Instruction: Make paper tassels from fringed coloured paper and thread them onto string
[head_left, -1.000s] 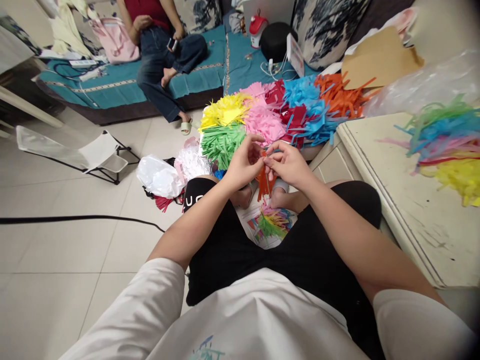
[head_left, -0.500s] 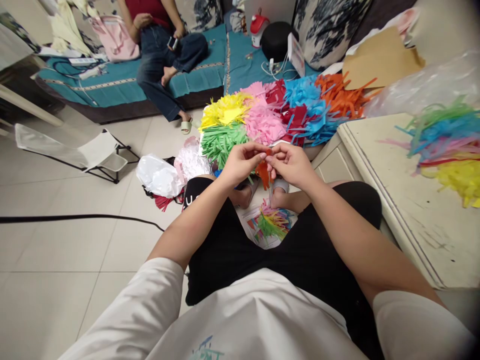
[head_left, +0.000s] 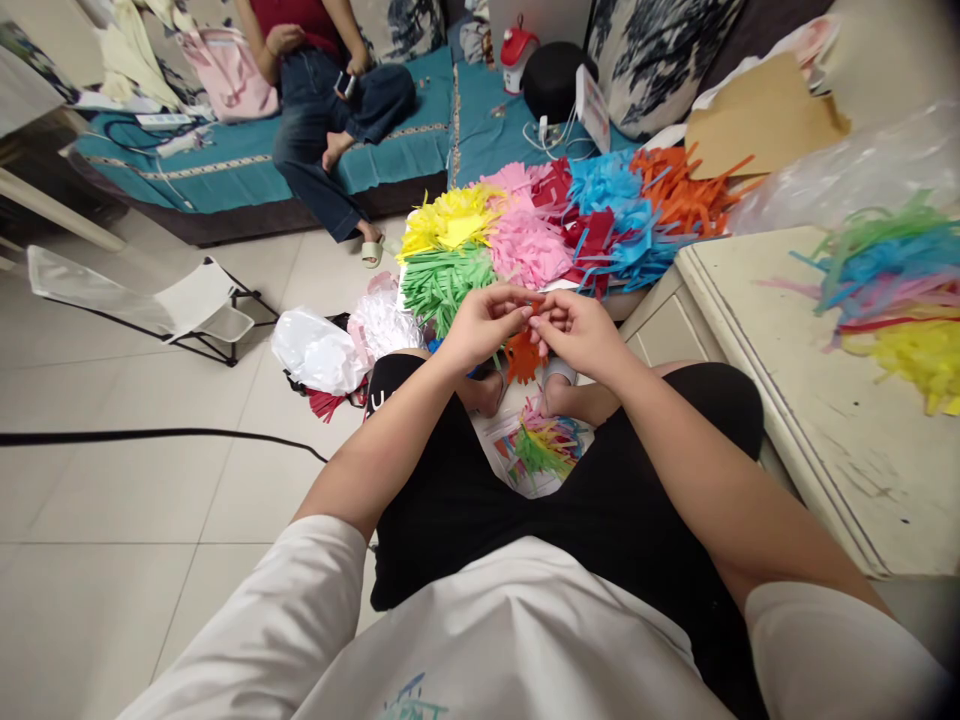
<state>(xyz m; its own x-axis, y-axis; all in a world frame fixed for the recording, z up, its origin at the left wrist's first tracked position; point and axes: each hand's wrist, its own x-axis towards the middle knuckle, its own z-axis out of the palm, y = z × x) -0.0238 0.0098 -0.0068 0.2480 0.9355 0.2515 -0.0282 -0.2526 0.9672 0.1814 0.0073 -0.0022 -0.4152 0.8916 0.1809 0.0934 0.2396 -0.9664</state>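
Note:
Between my knees, my left hand [head_left: 491,322] and my right hand [head_left: 574,325] meet at the fingertips. Both pinch the top of an orange fringed tissue-paper tassel [head_left: 524,360], whose strips hang below the fingers. The pinched part is mostly hidden by my fingers. Just beyond the hands lie bunches of fringed paper: green [head_left: 450,283], yellow [head_left: 454,218], pink [head_left: 529,240], dark red [head_left: 592,240], blue [head_left: 611,190] and orange [head_left: 686,190]. Below, between my feet, a multicoloured pile of tassels [head_left: 544,445] rests on a printed sheet.
A cream cabinet [head_left: 840,430] at right carries more coloured tassels [head_left: 900,290]. White plastic bags [head_left: 319,350] and a folding chair [head_left: 187,305] stand at left. A black cable [head_left: 165,437] crosses on the left. Another person [head_left: 322,110] sits on the teal-covered sofa [head_left: 217,170].
The orange tassel has turned and its strips now spread wider below my fingers. My right fingers have shifted slightly; both hands stay in nearly the same place.

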